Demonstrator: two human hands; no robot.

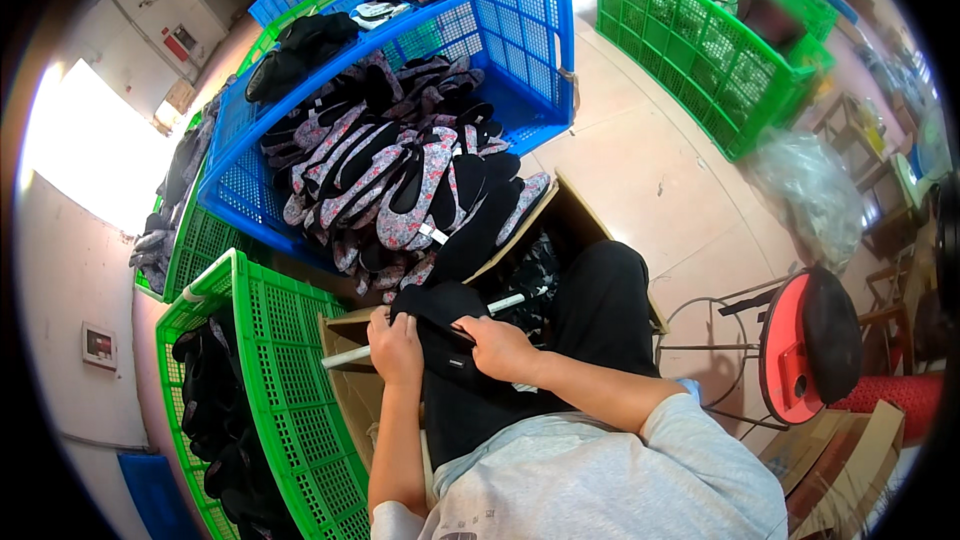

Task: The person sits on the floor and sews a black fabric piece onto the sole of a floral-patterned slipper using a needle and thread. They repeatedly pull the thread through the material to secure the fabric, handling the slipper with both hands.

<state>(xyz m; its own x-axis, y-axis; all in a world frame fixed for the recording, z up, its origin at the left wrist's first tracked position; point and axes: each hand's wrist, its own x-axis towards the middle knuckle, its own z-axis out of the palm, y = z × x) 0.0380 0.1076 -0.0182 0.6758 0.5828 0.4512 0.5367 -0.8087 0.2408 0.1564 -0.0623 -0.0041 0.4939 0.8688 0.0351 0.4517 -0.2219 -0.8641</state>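
Note:
Over my lap, both hands grip a soft black cloth piece (437, 306); its far end is rounded, and I cannot tell its exact kind. My left hand (396, 348) is closed on its left edge. On the other edge, my right hand (497, 347) pinches the cloth between thumb and fingers. A white rod (347, 359) passes crosswise beneath the cloth, above an open cardboard box (352, 406). Just beyond my hands, floral slippers (405, 202) with black parts lie heaped, spilling from a large blue crate (512, 35) tipped toward me.
At my left stands a green crate (300, 380) with black items (222, 380) inside. More green crates (690, 50) are at the far right. A red round stool (785, 360) with a black pad and a clear plastic bag (808, 190) are on the right.

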